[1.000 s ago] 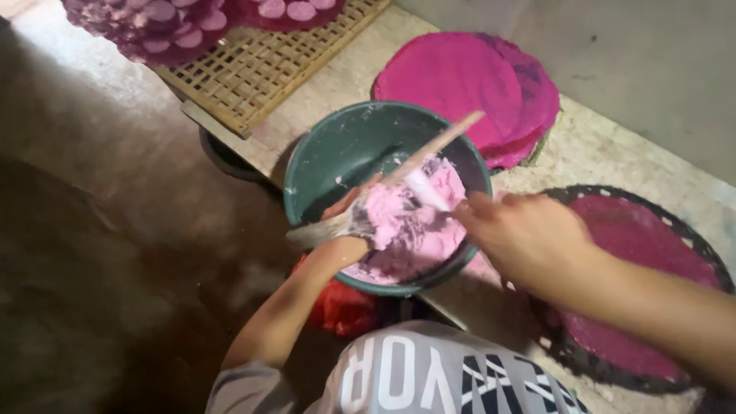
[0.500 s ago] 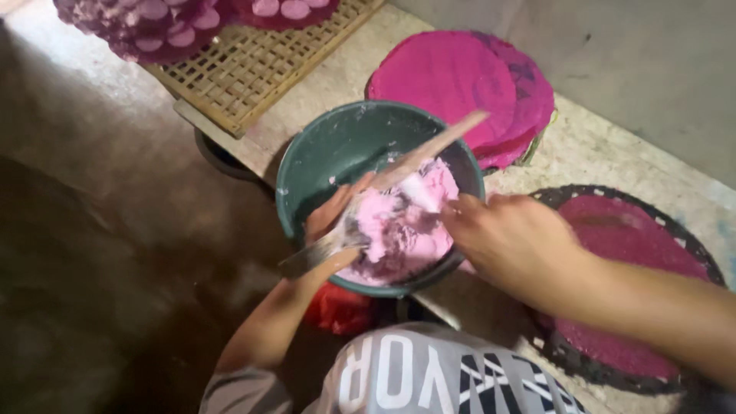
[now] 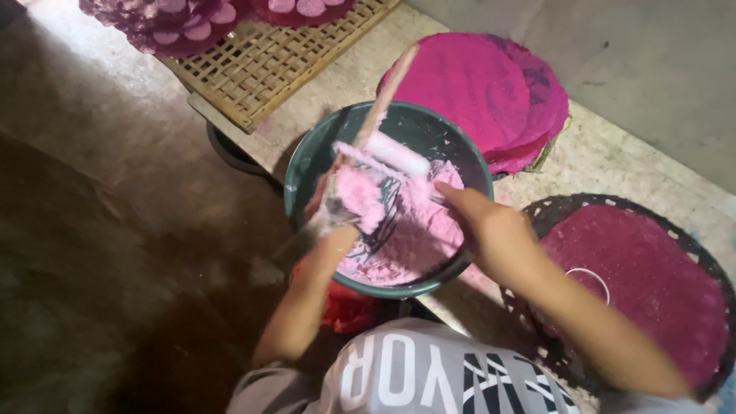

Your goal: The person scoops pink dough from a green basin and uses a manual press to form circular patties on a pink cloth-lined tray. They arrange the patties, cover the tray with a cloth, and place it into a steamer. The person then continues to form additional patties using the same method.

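In the head view, the step in hand appeared to be the working of a thick pink paste [image 3: 414,230] inside a dark green basin [image 3: 307,172], which sat on a pale speckled ledge [image 3: 606,165] directly in front of the person. The left hand [image 3: 337,211] was coated in paste and closed around a broad flat scraper-like tool whose dark end projected over the near-left rim; the exact finger positions could not be told under the coating. The right hand [image 3: 487,226] was closed in a grip over the right rim, holding the end of a pale, paste-covered bar [image 3: 395,153] that lay across the basin. A wooden stick [image 3: 387,96] leaned out of the paste toward the far rim. In judgement, the next move called for a firm two-handed hold and a controlled stroke, so that the paste stayed inside the basin and the leaning stick was not knocked out. Beyond the basin lay a stack of round magenta sheets [image 3: 475,88]; to the right, a dark woven round tray [image 3: 713,268] carried a further magenta layer. A woven bamboo rack [image 3: 261,69] at the far left bore small pink discs [image 3: 192,31]. A red object [image 3: 345,307] showed below the basin. The floor [image 3: 100,230] was dim, bare and brownish; a grey wall [image 3: 652,69] stood behind the ledge.
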